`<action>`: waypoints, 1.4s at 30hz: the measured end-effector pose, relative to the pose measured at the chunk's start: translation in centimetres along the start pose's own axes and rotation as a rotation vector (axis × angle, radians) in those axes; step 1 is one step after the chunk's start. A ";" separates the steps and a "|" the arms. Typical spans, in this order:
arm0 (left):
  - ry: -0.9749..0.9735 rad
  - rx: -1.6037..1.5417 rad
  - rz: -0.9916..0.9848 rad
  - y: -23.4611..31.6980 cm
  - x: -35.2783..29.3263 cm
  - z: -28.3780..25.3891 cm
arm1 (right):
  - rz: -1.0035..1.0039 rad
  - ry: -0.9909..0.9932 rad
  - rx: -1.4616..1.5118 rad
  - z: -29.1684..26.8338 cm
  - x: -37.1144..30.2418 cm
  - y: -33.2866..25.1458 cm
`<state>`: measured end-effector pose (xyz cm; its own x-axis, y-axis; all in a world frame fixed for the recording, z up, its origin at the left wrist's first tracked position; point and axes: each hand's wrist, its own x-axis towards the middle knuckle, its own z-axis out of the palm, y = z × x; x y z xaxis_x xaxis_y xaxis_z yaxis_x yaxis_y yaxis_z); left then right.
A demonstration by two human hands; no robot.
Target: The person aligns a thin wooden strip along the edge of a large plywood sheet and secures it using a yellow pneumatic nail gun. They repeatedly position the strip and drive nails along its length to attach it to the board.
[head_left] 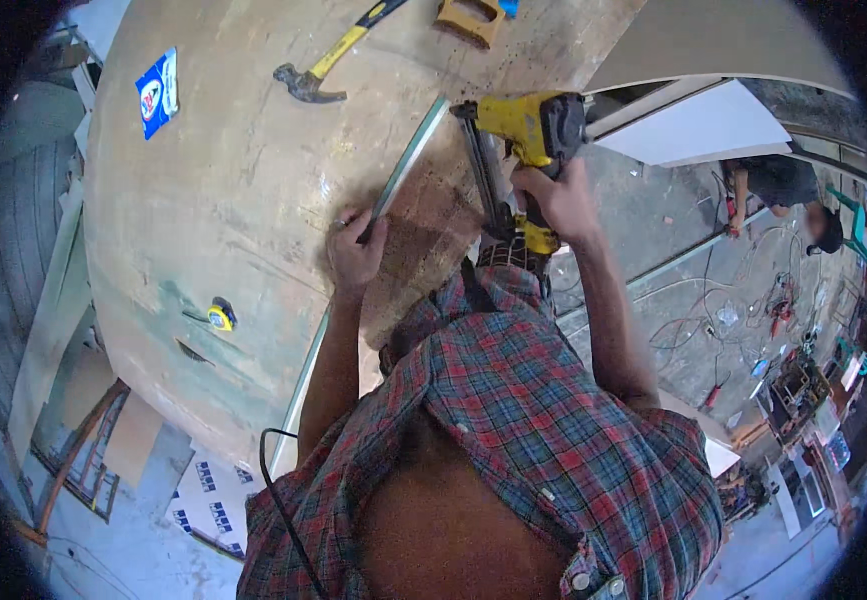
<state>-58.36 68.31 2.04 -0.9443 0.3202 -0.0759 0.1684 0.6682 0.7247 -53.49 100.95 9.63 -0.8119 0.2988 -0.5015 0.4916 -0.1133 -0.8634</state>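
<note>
My left hand [353,250] is closed around a long, thin, pale green-edged strip [409,154], which slants across the plywood worktop [243,180] and runs on past my forearm. In my right hand [565,205] is a yellow and black nail gun [513,118], gripped by its handle. The tool's nose sits close to the far end of the strip; whether they touch I cannot tell. Its dark magazine slopes down toward my body. Farther off on the worktop lie a claw hammer [338,62] with a yellow and black handle and a wooden saw handle [469,22].
A yellow tape measure [220,315] and a blue and white packet [157,93] lie on the worktop's left part. White panels [698,125] stand out at the right. Beyond them, a co-worker [778,185] bends over a floor strewn with cables [688,330] and tools.
</note>
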 end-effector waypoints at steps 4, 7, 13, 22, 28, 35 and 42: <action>0.038 0.004 0.061 1.3 0.2 -0.4 | -0.035 -0.023 -0.109 0.7 1.7 -0.7; 0.021 0.095 0.068 -0.8 -0.1 0.0 | -0.040 -0.072 -0.107 1.0 2.5 -0.5; -0.009 0.078 0.030 -0.8 -0.1 0.0 | 0.045 -0.103 -0.058 0.9 2.5 -0.9; -0.040 -0.023 0.231 3.5 4.1 0.5 | -0.001 -0.016 -0.157 1.2 2.4 -0.9; 0.019 -0.095 0.147 4.2 6.8 3.6 | 0.084 -0.071 -0.126 0.6 2.5 -0.3; -0.141 -0.131 -0.243 4.7 6.9 2.9 | 0.153 -0.068 0.127 -0.4 1.7 -0.5; -0.184 -0.205 -0.252 3.1 7.9 2.7 | 0.189 -0.066 0.302 -1.4 3.0 0.3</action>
<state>-64.55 74.77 1.79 -0.8793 0.2901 -0.3777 -0.1409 0.5992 0.7881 -55.35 103.11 7.98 -0.7386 0.1854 -0.6481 0.5282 -0.4382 -0.7273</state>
